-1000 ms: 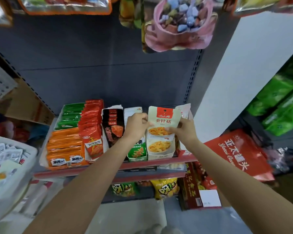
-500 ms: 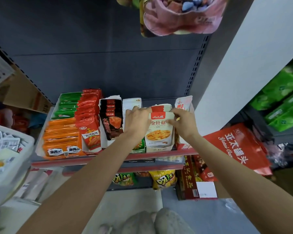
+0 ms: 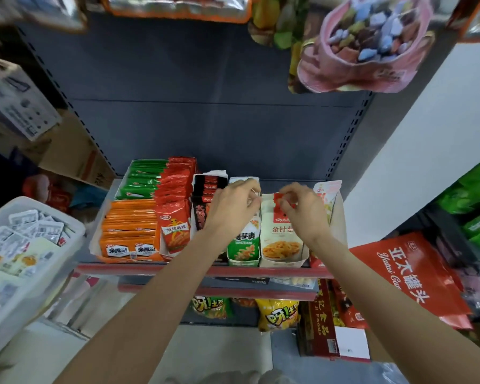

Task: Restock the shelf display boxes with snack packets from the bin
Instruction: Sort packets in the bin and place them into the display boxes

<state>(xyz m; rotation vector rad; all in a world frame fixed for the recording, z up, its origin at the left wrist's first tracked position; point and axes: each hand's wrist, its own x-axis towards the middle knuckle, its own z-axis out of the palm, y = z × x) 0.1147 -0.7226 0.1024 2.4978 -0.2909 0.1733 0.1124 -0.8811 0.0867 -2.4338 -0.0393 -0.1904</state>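
The right hand (image 3: 302,214) pinches the red top edge of the front packet (image 3: 281,234) in the cream box (image 3: 299,261) — thumb and fingers curled onto it. The left hand (image 3: 233,209) curls at the packet's left top corner, against the green box (image 3: 243,253) just left; whether it grips the packet or only steadies it, I cannot tell. The packet stands upright, low in its box at the near edge of the shelf (image 3: 150,268).

The box sits right at the shelf lip — a hard push down or toward the near side could tip it off. Fingers caught on the thin top seam might crease it or drag the packet back up on release. The bin (image 3: 75,228), well to the left, holds more packets.
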